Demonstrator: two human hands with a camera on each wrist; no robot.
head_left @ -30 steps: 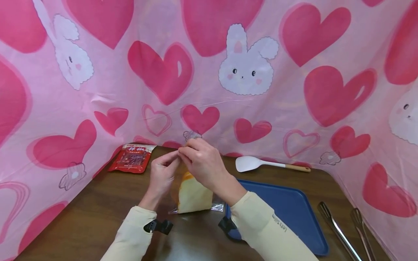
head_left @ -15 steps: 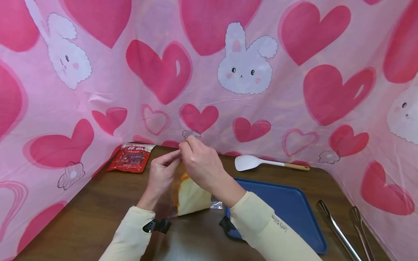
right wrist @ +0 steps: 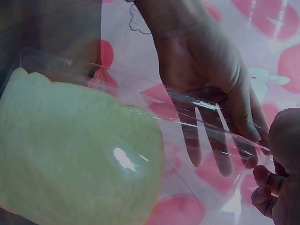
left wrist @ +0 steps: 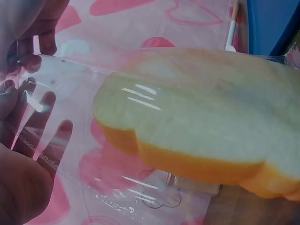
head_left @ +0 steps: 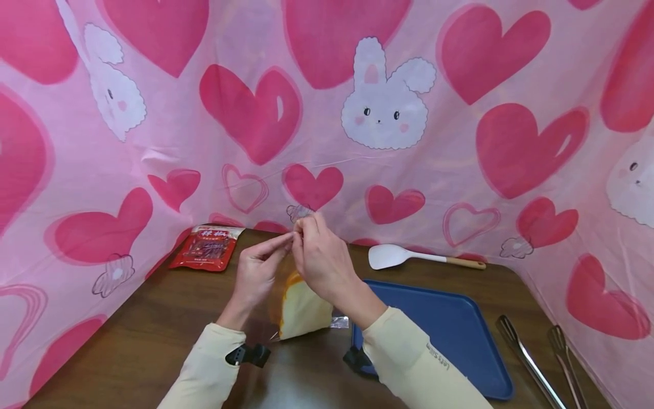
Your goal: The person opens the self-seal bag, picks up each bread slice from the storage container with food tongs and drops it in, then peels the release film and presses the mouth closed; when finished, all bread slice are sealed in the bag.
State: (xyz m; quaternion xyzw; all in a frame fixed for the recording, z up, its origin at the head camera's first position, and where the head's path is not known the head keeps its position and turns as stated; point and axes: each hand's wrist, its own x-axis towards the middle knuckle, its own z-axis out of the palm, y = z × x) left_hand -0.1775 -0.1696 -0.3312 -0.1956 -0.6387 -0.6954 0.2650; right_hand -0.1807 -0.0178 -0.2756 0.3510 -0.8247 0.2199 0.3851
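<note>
Across the upper half of the head view, pink backdrop (head_left: 327,142) printed with red hearts and pale rabbits. Along the bottom, brown table (head_left: 128,341). At lower right, blue tray (head_left: 449,335), partly behind a cream sleeve (head_left: 409,352), in the same place as a second ago. At the centre, right hand (head_left: 324,253), fingers curled, pinching clear film; knuckles slightly higher in the frame than a second earlier. Just to the left, left hand (head_left: 252,272), thumb and forefinger pinching the film's edge, other fingers nearly straight and spread behind the plastic in the right wrist view. Meeting point of the fingertips now farther right in the frame than in both earlier pictures.

Just below the hands, near the centre, clear bag (left wrist: 84,89), stretched toward the fingertips in the wrist views. Inside, bread (head_left: 306,309), pale with an orange crust; lower edge now more slanted than a second ago, left corner lower. At left of centre, red packet (head_left: 206,249), unmoved. At lower right corner, slotted metal utensils (head_left: 528,360), cut off by the frame; cannot tell whether one tool or two. Right of centre, beyond the tray, white spatula (head_left: 424,257) with a wooden handle, likewise unmoved.
</note>
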